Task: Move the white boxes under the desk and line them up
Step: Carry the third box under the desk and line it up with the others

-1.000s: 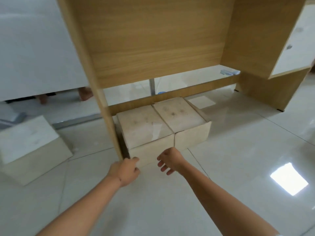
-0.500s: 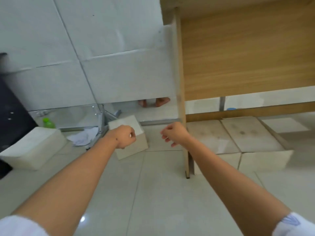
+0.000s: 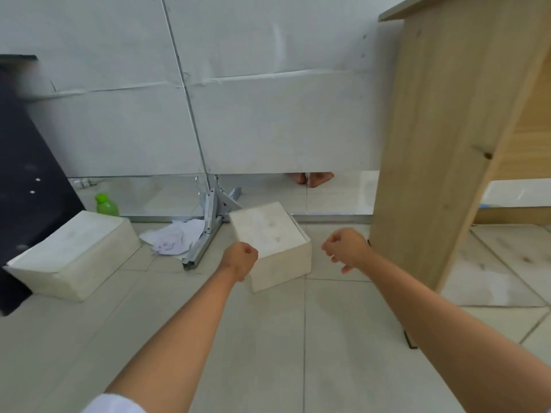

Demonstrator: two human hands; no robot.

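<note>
Hands first: my left hand (image 3: pixel 242 259) is curled into a loose fist holding nothing, in front of the near left corner of the small white box (image 3: pixel 269 244); whether it touches the box I cannot tell. My right hand (image 3: pixel 346 248) is half curled and also empty, hanging just to the right of that box, between it and the desk's side panel (image 3: pixel 441 150).

Behind everything, a white partition wall (image 3: pixel 268 114) spans the back, raised off the tiled floor (image 3: pixel 268 353), which fills the foreground. My desk's wooden side panel stands tall at the right, its foot on the floor. A black panel (image 3: pixel 26 162) leans along the left edge.

Past the side panel, under the desk, I see the tops of white boxes (image 3: pixel 495 263) already lying on the floor, side by side. At the left sits a long white box (image 3: pixel 74 257), well apart from the desk, against the black panel. My small white box sits on the floor in the middle, outside the desk, turned at an angle to the tile lines, near the side panel but not touching it.

A metal bracket foot (image 3: pixel 208 231) props the partition behind the small box. Crumpled paper (image 3: pixel 176 238) lies beside that bracket. A green bottle (image 3: pixel 106 205) stands behind the long box.
</note>
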